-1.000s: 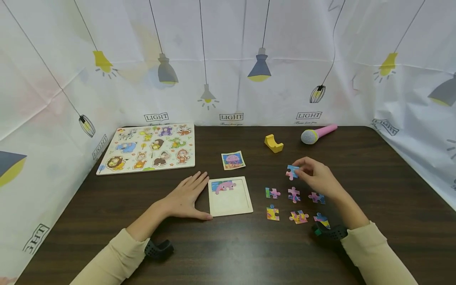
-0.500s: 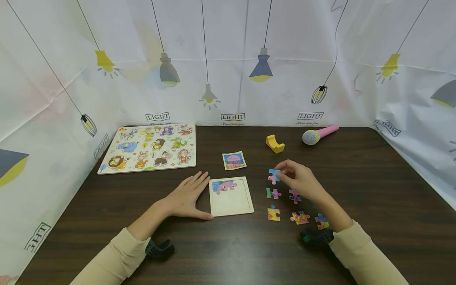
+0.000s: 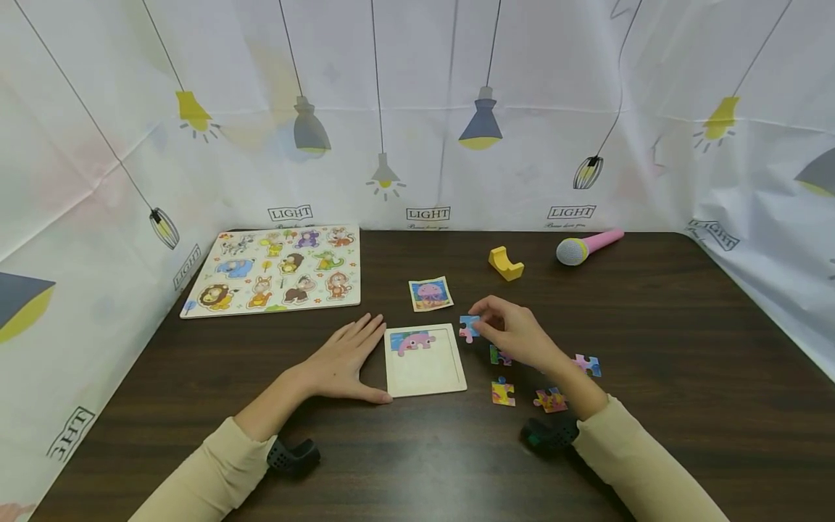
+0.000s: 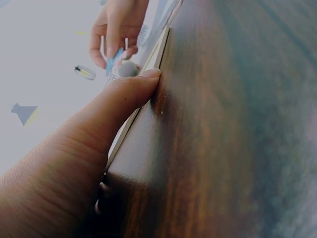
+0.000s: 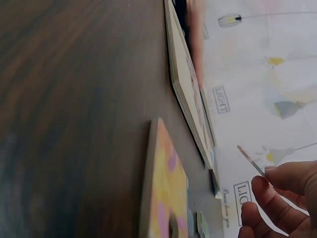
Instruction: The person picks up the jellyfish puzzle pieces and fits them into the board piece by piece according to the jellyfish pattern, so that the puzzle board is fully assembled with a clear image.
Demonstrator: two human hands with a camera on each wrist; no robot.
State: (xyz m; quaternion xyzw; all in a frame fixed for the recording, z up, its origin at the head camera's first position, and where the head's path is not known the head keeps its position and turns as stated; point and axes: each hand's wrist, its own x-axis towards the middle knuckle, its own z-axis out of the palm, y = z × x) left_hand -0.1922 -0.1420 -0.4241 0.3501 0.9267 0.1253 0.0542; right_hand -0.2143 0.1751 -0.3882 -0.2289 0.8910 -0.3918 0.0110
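Observation:
My right hand point(image 3: 518, 335) pinches a blue-and-pink jigsaw piece point(image 3: 467, 328) between thumb and fingertips, just off the right edge of a square wooden puzzle tray point(image 3: 424, 377). In the right wrist view the held piece point(image 5: 251, 161) shows edge-on, above the table. Joined pieces with a pink octopus face point(image 3: 412, 342) fill the tray's upper left. My left hand point(image 3: 342, 360) lies flat with fingers spread along the tray's left side; in the left wrist view its thumb point(image 4: 143, 82) touches the tray's edge. Several loose pieces, such as a yellow one point(image 3: 502, 392), lie below my right hand, some hidden by it.
A picture card point(image 3: 430, 293) with a pink octopus lies behind the tray. Farther left is a large animal puzzle board point(image 3: 274, 272). A yellow curved block point(image 3: 505, 263) and a pink toy microphone point(image 3: 589, 246) lie at the back right, before a printed curtain.
My right hand has carried the blue-and-pink jigsaw piece leftward from above the loose pieces to the tray's right edge. My left hand stays in place.

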